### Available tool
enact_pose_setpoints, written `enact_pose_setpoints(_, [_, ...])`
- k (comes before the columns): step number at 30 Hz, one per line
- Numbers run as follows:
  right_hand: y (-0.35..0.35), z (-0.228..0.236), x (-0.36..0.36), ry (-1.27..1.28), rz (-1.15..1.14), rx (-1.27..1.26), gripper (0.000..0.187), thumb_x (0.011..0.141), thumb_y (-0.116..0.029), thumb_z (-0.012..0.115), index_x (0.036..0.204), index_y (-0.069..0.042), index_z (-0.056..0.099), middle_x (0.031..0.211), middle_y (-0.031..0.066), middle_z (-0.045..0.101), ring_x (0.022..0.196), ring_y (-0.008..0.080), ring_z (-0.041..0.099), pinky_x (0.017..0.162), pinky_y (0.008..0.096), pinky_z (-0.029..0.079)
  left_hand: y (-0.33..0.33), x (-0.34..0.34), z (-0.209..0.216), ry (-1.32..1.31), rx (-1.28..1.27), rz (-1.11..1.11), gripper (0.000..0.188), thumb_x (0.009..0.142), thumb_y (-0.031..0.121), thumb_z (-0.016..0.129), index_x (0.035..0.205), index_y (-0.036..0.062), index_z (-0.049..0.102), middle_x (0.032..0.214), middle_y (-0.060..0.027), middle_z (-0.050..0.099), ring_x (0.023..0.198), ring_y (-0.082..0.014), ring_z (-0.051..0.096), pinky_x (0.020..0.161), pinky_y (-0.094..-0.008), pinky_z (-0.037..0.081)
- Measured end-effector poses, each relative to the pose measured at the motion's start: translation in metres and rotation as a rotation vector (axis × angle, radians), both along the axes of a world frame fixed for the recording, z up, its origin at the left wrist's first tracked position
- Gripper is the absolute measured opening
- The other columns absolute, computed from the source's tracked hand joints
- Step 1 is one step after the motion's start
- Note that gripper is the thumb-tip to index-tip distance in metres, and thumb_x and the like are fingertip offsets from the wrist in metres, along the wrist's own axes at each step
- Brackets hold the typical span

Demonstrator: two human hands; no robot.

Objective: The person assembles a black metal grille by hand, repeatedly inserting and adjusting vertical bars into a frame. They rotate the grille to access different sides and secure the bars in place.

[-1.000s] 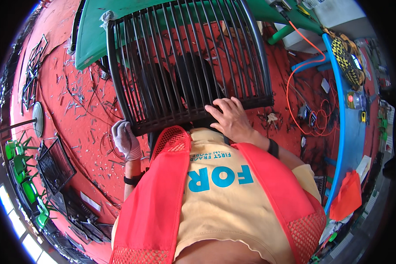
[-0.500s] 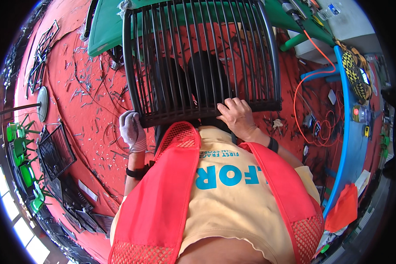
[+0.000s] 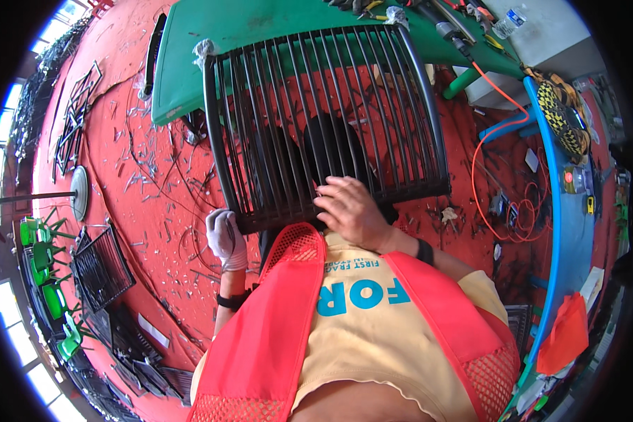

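Note:
A black slatted panel (image 3: 309,133), with many thin bars inside a curved frame, lies in front of me over my dark-trousered legs. Its far corners are wrapped in clear plastic and rest on a green table. In a striped pale glove, my left hand (image 3: 225,239) is closed around the panel's near left corner. My bare right hand (image 3: 352,212) is over the middle of the near rail, its fingers stretched out and slightly apart. Whether its fingertips touch the bars I cannot tell.
The green table (image 3: 183,77) carries tools, including a corded power tool (image 3: 449,31) on an orange cable. A blue table (image 3: 554,232) stands at the right. Black scraps litter the red floor (image 3: 148,179); black frames (image 3: 104,267) and green chairs (image 3: 53,301) stand left.
My right hand has moved left along the near rail and its fingers have straightened. The panel now sits slightly tilted, its near left corner lower. The left hand keeps its hold there.

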State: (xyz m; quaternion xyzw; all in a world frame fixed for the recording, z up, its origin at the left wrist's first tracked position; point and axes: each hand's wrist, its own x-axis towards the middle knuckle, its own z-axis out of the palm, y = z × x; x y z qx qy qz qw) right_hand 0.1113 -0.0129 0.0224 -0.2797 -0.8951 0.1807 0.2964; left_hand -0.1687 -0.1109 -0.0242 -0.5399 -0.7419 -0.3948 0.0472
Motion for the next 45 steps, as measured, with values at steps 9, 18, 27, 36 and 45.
enact_pose_setpoints(9, [0.006,-0.044,-0.04,-0.287,0.157,0.018,0.057,0.086,-0.04,0.063,0.136,-0.015,0.05,0.153,0.0126,0.029,0.145,0.0298,0.02,0.109,0.0556,0.03,-0.002,0.005,0.001,-0.05,0.039,-0.019,0.006,0.089,0.005,0.06,0.09,-0.0003,0.063,0.094,-0.0143,0.06,0.085,-0.0284,0.061,0.077,-0.0358,0.05])
enact_pose_setpoints(18, [0.006,-0.046,-0.04,-0.244,0.189,-0.071,0.06,0.085,-0.039,0.064,0.137,-0.013,0.049,0.152,0.014,0.03,0.144,0.0314,0.022,0.108,0.0558,0.031,-0.001,0.011,-0.005,-0.129,0.05,-0.065,0.01,0.09,0.003,0.056,0.093,0.0001,0.065,0.106,-0.0142,0.057,0.098,-0.028,0.057,0.087,-0.037,0.047])
enact_pose_setpoints(27, [0.006,-0.043,-0.041,-0.234,0.187,-0.085,0.057,0.086,-0.037,0.063,0.136,-0.013,0.05,0.151,0.0139,0.031,0.144,0.0317,0.022,0.107,0.0566,0.032,0.002,0.014,-0.005,-0.137,0.05,-0.073,0.009,0.089,0.001,0.059,0.093,-0.0018,0.066,0.112,-0.0153,0.056,0.104,-0.0268,0.057,0.09,-0.0353,0.047])
enact_pose_setpoints(36, [0.006,-0.044,-0.04,-0.239,0.18,-0.08,0.056,0.086,-0.035,0.063,0.136,-0.013,0.05,0.151,0.0137,0.031,0.143,0.0316,0.023,0.107,0.0551,0.033,0.004,0.016,-0.007,-0.18,0.062,-0.074,0.01,0.089,-0.001,0.058,0.096,-0.0014,0.066,0.118,-0.0156,0.054,0.106,-0.0252,0.056,0.09,-0.034,0.047])
enact_pose_setpoints(45, [0.007,-0.043,-0.038,-0.228,0.18,0.002,0.054,0.087,-0.037,0.062,0.134,-0.012,0.051,0.151,0.0136,0.032,0.142,0.0304,0.026,0.105,0.0537,0.035,0.013,0.021,-0.025,-0.48,0.21,-0.127,0.02,0.09,-0.01,0.048,0.097,-0.0027,0.066,0.133,-0.0117,0.043,0.098,-0.0179,0.059,0.081,-0.0253,0.05])
